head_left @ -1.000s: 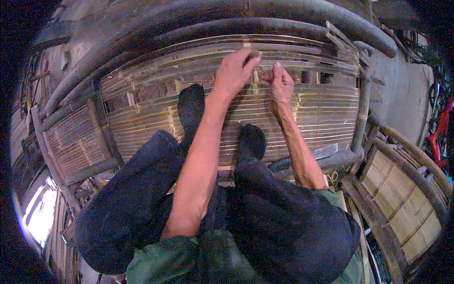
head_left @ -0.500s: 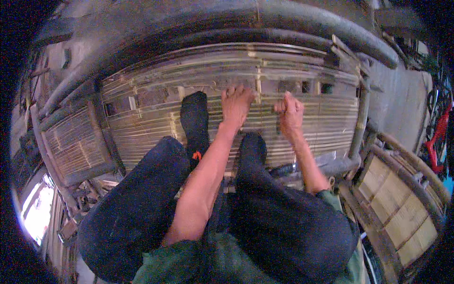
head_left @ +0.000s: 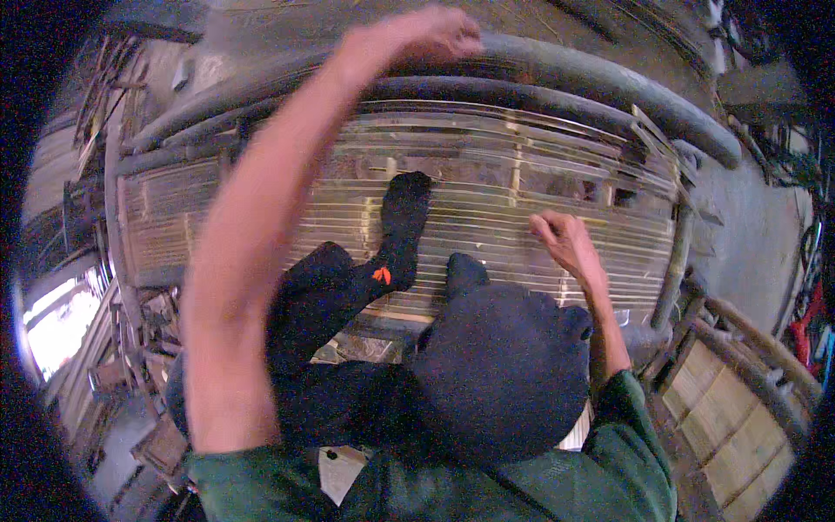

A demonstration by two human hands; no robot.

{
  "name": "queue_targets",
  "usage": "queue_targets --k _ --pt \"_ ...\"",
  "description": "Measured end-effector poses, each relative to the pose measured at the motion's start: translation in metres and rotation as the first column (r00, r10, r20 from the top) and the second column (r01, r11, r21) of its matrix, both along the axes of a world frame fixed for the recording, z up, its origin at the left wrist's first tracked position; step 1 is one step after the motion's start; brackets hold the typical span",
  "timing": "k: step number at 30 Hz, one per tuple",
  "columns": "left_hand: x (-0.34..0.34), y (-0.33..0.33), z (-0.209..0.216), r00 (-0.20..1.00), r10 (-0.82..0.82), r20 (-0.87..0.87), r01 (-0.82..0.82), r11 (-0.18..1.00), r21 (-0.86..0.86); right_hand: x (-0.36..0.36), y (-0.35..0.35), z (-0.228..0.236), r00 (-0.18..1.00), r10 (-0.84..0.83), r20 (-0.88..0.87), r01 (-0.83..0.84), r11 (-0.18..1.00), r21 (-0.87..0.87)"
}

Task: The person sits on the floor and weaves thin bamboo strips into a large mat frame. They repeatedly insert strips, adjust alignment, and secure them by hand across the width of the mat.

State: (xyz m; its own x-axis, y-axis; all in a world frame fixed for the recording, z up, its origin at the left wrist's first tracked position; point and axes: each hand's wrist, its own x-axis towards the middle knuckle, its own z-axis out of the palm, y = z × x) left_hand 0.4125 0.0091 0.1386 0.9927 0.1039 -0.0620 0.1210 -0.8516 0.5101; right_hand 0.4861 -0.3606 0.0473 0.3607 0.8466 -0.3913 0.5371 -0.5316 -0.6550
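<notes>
My left hand (head_left: 439,36) is raised at the far side, over the thick round poles (head_left: 557,65) that edge a bamboo slat bench (head_left: 487,209). Motion blurs its fingers, and whether anything is in them cannot be made out. Lower and to the right, my right hand (head_left: 567,245) hovers over the slats with its fingers curled together. What it may hold is hidden or too thin to see. Between my arms, my foot in a black sock (head_left: 404,209) with an orange mark rests on the slats.
My dark-trousered knee (head_left: 504,370) rises in front of me. A second bamboo-panelled seat or frame (head_left: 748,409) stands at the lower right. Poles and wood pieces crowd the left side near a bright opening (head_left: 63,322). Something red (head_left: 800,344) shows at the right rim.
My left hand has swung up and away from the slats to beyond the far poles. My right hand has come slightly nearer and to the right. My legs have shifted, and the view has tilted.
</notes>
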Motion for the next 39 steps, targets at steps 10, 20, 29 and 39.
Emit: queue_targets --k 10,20,29,39 --pt "-0.145 0.032 0.105 0.936 0.126 -0.329 -0.025 0.955 0.295 -0.078 0.116 -0.045 0.971 0.142 0.193 -0.164 0.981 0.103" --pt "-0.252 -0.068 -0.176 0.897 0.411 -0.161 -0.367 0.898 0.243 -0.126 0.112 -0.051 0.956 0.134 0.26 -0.17 0.978 0.122" --pt "-0.256 -0.081 -0.206 0.88 0.468 -0.085 -0.443 0.872 0.208 -0.163 0.126 -0.068 0.878 0.162 0.451 -0.206 0.977 0.05" --pt "-0.247 -0.09 -0.194 0.91 0.392 0.136 -0.415 0.871 0.262 -0.112 0.093 0.092 0.983 0.152 0.103 -0.145 0.986 -0.08"
